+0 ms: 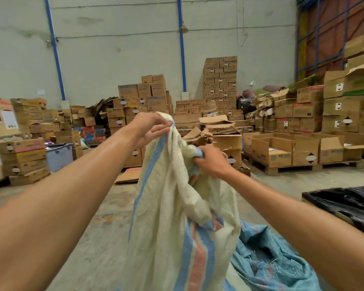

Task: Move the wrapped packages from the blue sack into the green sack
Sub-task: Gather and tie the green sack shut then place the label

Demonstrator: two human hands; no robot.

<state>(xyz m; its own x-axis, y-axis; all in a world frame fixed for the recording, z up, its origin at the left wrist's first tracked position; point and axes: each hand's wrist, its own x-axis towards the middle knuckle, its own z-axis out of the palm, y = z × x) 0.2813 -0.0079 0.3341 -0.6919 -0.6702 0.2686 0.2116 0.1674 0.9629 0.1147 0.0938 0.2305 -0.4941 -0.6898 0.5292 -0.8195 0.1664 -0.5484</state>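
I hold up a pale greenish-white woven sack [168, 211] with blue and red stripes in front of me. My left hand [149, 128] grips its upper rim at the top. My right hand [210, 161] grips the rim a little lower and to the right, fingers curled into the cloth. The sack hangs slack down to the floor. A crumpled blue woven sack [269, 261] lies on the floor at the lower right, partly behind the pale one. No wrapped packages show.
Stacks of cardboard boxes [219, 85] line the back wall and both sides, some on a wooden pallet [298, 168]. Black plastic sheeting [345, 204] lies at the right. A flat piece of cardboard [128, 175] rests on the concrete floor behind the sack.
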